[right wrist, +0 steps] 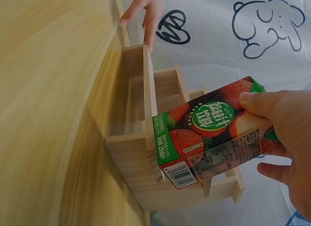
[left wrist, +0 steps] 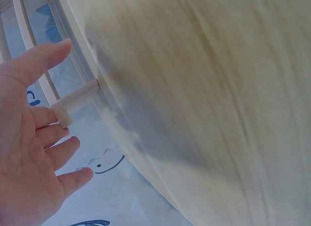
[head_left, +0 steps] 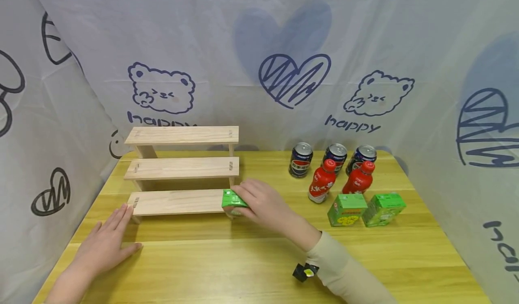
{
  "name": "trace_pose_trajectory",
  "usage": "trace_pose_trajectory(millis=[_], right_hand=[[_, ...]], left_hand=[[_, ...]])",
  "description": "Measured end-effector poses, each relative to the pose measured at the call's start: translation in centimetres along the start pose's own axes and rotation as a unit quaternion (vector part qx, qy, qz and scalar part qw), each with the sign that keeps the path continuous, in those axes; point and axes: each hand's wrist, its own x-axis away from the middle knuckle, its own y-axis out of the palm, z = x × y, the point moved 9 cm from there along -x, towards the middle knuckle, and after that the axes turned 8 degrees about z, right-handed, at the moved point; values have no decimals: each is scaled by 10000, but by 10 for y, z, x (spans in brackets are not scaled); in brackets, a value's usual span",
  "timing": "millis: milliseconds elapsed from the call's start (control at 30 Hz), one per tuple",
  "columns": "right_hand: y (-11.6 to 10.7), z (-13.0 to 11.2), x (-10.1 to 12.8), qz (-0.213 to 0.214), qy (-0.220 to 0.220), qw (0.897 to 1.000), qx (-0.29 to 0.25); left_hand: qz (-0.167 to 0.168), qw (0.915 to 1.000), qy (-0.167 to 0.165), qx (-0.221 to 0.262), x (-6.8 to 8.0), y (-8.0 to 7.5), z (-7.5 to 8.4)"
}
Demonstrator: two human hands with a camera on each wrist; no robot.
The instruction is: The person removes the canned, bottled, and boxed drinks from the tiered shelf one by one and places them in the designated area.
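Stepped wooden rack [head_left: 182,169] is steadied at its left end by the flat, empty left hand [head_left: 103,245], while the green juice carton [head_left: 232,202], clasped in the right hand's [head_left: 267,207] grip, sits tilted at the lowest step's right end.

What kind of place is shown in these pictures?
Probably a staged tabletop set: a wooden table walled by printed cloth, with a stepped wooden shelf and grouped drinks such as cans.

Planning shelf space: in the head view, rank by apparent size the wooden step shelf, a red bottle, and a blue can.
1. wooden step shelf, by far.
2. red bottle.
3. blue can, slightly smaller, though it stands farther back, so this is unsure.
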Motion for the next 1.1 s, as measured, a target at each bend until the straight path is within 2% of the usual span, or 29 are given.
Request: trace_pose_trajectory(millis=[767,1100], right_hand=[[-23,27,54,-251,728,9968,221],[-36,36,74,-158,909,9955,231]], left_hand=[[-46,10000,-14,3,-2,3,-3],[65,10000,-1,27,0,4,-2]])
